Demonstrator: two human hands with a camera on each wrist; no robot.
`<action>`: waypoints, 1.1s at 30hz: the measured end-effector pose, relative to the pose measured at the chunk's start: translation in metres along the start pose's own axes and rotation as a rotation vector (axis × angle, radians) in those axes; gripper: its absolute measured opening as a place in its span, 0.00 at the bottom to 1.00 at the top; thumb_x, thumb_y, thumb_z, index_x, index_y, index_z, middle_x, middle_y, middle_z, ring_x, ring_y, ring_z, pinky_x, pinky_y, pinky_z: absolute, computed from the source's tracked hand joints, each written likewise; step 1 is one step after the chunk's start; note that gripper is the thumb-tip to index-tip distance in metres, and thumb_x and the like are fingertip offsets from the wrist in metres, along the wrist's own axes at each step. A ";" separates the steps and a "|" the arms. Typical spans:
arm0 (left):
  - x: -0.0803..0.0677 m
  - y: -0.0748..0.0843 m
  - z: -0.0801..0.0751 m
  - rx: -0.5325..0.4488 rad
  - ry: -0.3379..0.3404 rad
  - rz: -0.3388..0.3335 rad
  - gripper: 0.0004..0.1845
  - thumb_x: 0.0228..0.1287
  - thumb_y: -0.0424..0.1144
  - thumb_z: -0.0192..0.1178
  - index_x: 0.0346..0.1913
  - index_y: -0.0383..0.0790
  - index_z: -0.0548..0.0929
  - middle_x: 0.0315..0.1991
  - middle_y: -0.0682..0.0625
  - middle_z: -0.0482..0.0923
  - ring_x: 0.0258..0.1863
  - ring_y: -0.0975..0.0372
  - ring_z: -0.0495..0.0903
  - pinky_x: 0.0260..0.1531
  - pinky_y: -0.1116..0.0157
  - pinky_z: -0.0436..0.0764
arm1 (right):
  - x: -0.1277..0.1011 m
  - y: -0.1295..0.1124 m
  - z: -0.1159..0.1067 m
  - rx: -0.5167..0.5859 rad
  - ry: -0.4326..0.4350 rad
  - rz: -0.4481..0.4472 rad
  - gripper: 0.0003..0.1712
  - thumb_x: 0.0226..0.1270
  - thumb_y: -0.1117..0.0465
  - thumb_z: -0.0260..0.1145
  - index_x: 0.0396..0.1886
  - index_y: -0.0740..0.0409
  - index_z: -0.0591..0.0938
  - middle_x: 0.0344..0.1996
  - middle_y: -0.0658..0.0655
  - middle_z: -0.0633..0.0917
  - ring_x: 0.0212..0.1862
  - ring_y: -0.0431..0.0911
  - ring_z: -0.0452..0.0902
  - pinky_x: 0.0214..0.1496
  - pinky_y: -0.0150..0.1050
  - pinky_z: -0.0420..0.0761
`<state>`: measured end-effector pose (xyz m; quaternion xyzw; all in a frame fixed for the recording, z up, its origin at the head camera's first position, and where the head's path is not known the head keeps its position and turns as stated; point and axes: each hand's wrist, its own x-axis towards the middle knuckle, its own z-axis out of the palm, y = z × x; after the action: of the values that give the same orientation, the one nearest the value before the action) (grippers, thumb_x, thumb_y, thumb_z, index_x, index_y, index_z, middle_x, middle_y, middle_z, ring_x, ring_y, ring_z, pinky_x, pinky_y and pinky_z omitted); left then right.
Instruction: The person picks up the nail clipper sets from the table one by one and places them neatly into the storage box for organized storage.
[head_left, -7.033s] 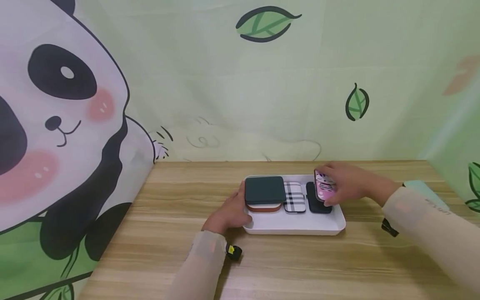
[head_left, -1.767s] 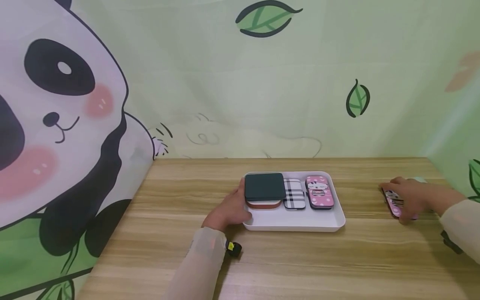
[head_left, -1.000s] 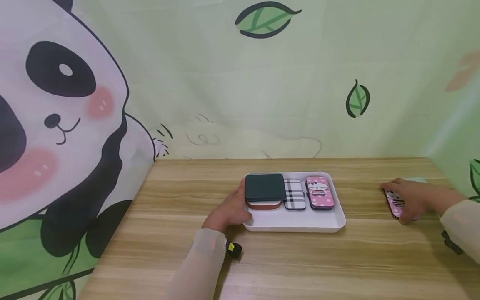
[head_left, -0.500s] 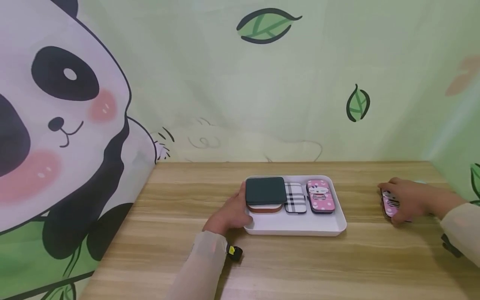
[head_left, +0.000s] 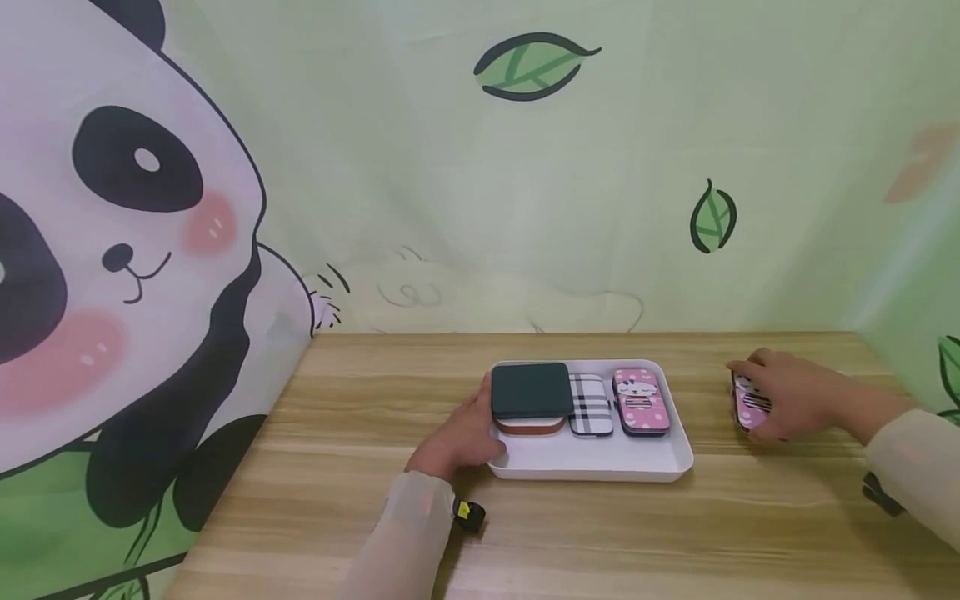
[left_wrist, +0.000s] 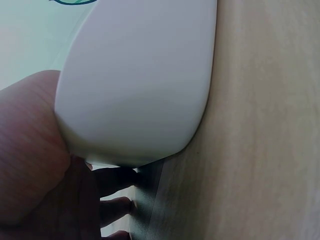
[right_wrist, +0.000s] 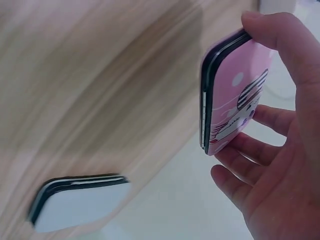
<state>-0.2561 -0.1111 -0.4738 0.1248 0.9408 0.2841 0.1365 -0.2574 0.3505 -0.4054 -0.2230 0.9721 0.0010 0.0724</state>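
The left hand (head_left: 459,433) clasps the tray's (head_left: 592,462) near-left corner. Beyond it, the right hand (head_left: 783,400) pinches a pink case (head_left: 748,403) by its long edges, lifted off the table (head_left: 600,533): probably light, stiff and somewhat slick.
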 end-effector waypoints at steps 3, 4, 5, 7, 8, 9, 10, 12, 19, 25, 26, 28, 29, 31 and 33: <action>0.001 -0.001 0.000 0.007 0.004 0.005 0.63 0.49 0.37 0.66 0.81 0.42 0.33 0.79 0.41 0.55 0.73 0.50 0.63 0.73 0.54 0.61 | 0.005 -0.010 -0.006 -0.008 0.016 -0.012 0.58 0.43 0.38 0.78 0.70 0.64 0.70 0.58 0.70 0.75 0.53 0.60 0.76 0.54 0.60 0.78; 0.001 0.000 0.000 0.010 0.004 0.005 0.63 0.49 0.37 0.66 0.81 0.42 0.33 0.79 0.41 0.55 0.73 0.50 0.63 0.73 0.54 0.61 | 0.007 -0.014 -0.008 -0.009 0.022 -0.014 0.58 0.44 0.38 0.78 0.71 0.64 0.69 0.59 0.70 0.75 0.54 0.59 0.75 0.55 0.60 0.77; 0.000 0.000 0.000 0.010 0.003 0.003 0.63 0.49 0.37 0.66 0.81 0.42 0.33 0.79 0.41 0.55 0.73 0.50 0.62 0.73 0.54 0.61 | 0.010 -0.019 -0.009 -0.011 0.028 -0.021 0.57 0.44 0.38 0.78 0.71 0.64 0.70 0.59 0.69 0.75 0.54 0.59 0.75 0.55 0.60 0.77; -0.002 0.001 -0.001 0.004 0.003 0.003 0.62 0.49 0.36 0.66 0.81 0.41 0.34 0.78 0.40 0.55 0.73 0.50 0.63 0.72 0.53 0.61 | 0.014 -0.028 -0.014 -0.014 0.038 -0.031 0.57 0.45 0.39 0.78 0.71 0.63 0.70 0.60 0.69 0.75 0.55 0.59 0.75 0.56 0.60 0.77; -0.002 0.002 -0.002 0.003 0.000 0.000 0.62 0.49 0.36 0.66 0.81 0.41 0.34 0.78 0.40 0.55 0.73 0.50 0.63 0.73 0.52 0.61 | 0.015 -0.032 -0.016 -0.017 0.044 -0.038 0.56 0.45 0.39 0.78 0.71 0.63 0.70 0.60 0.68 0.75 0.55 0.58 0.75 0.56 0.60 0.77; -0.002 0.003 -0.002 0.002 -0.003 -0.003 0.62 0.50 0.36 0.66 0.81 0.41 0.34 0.78 0.40 0.55 0.72 0.50 0.63 0.73 0.52 0.61 | 0.017 -0.036 -0.018 -0.020 0.051 -0.045 0.56 0.45 0.39 0.78 0.71 0.62 0.70 0.60 0.68 0.76 0.54 0.57 0.75 0.56 0.59 0.77; -0.002 0.003 -0.002 0.002 -0.004 -0.003 0.62 0.50 0.36 0.66 0.81 0.41 0.34 0.78 0.40 0.55 0.72 0.50 0.64 0.72 0.52 0.61 | 0.019 -0.041 -0.020 -0.019 0.056 -0.056 0.56 0.46 0.40 0.78 0.71 0.62 0.70 0.60 0.68 0.76 0.54 0.57 0.75 0.56 0.59 0.77; -0.002 0.002 -0.002 0.001 -0.003 0.001 0.62 0.49 0.36 0.66 0.81 0.40 0.34 0.78 0.40 0.55 0.71 0.50 0.64 0.72 0.52 0.62 | 0.022 -0.050 -0.025 -0.018 0.066 -0.074 0.55 0.46 0.40 0.78 0.71 0.62 0.71 0.60 0.67 0.76 0.54 0.57 0.75 0.56 0.58 0.77; 0.002 -0.002 0.000 0.010 0.009 0.015 0.64 0.47 0.37 0.67 0.81 0.40 0.34 0.78 0.40 0.56 0.71 0.50 0.65 0.71 0.52 0.63 | 0.034 -0.074 -0.031 -0.015 0.070 -0.130 0.58 0.46 0.36 0.77 0.73 0.60 0.68 0.62 0.66 0.75 0.60 0.60 0.74 0.61 0.60 0.74; 0.003 -0.002 0.000 0.005 0.006 0.010 0.64 0.48 0.37 0.67 0.81 0.41 0.33 0.78 0.41 0.56 0.71 0.50 0.65 0.72 0.53 0.63 | 0.050 -0.088 -0.024 -0.038 0.094 -0.180 0.58 0.47 0.33 0.75 0.72 0.61 0.68 0.65 0.64 0.75 0.64 0.60 0.72 0.66 0.58 0.71; 0.002 -0.002 0.000 0.006 0.006 0.010 0.64 0.48 0.37 0.67 0.81 0.41 0.33 0.78 0.41 0.56 0.72 0.51 0.65 0.72 0.53 0.62 | 0.052 -0.091 -0.024 -0.038 0.097 -0.190 0.58 0.47 0.33 0.75 0.72 0.62 0.69 0.65 0.64 0.75 0.64 0.59 0.72 0.66 0.58 0.71; 0.002 -0.002 0.000 0.004 0.007 0.011 0.64 0.48 0.37 0.67 0.81 0.41 0.33 0.78 0.41 0.56 0.71 0.51 0.65 0.72 0.53 0.62 | 0.057 -0.096 -0.024 -0.039 0.098 -0.203 0.58 0.47 0.34 0.75 0.72 0.62 0.69 0.65 0.64 0.75 0.64 0.59 0.72 0.66 0.58 0.71; 0.001 -0.001 0.000 0.003 0.006 0.009 0.64 0.48 0.36 0.67 0.81 0.41 0.33 0.78 0.41 0.55 0.72 0.51 0.65 0.72 0.54 0.62 | 0.059 -0.099 -0.024 -0.037 0.097 -0.210 0.58 0.47 0.34 0.74 0.72 0.62 0.69 0.65 0.65 0.75 0.64 0.60 0.72 0.66 0.58 0.71; 0.000 0.000 -0.001 0.003 0.004 0.007 0.63 0.49 0.36 0.67 0.81 0.41 0.33 0.79 0.41 0.55 0.71 0.51 0.65 0.72 0.54 0.62 | 0.064 -0.104 -0.024 -0.034 0.093 -0.216 0.57 0.48 0.33 0.74 0.72 0.62 0.69 0.65 0.65 0.75 0.64 0.60 0.72 0.66 0.58 0.71; -0.001 0.002 -0.002 -0.003 0.006 0.008 0.63 0.48 0.35 0.67 0.81 0.41 0.33 0.78 0.41 0.55 0.71 0.51 0.65 0.72 0.54 0.63 | 0.067 -0.109 -0.024 -0.025 0.087 -0.222 0.57 0.49 0.34 0.73 0.73 0.61 0.69 0.65 0.65 0.74 0.64 0.60 0.72 0.66 0.58 0.71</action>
<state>-0.2555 -0.1112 -0.4706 0.1276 0.9402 0.2866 0.1326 -0.2737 0.2227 -0.3877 -0.3297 0.9437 -0.0048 0.0270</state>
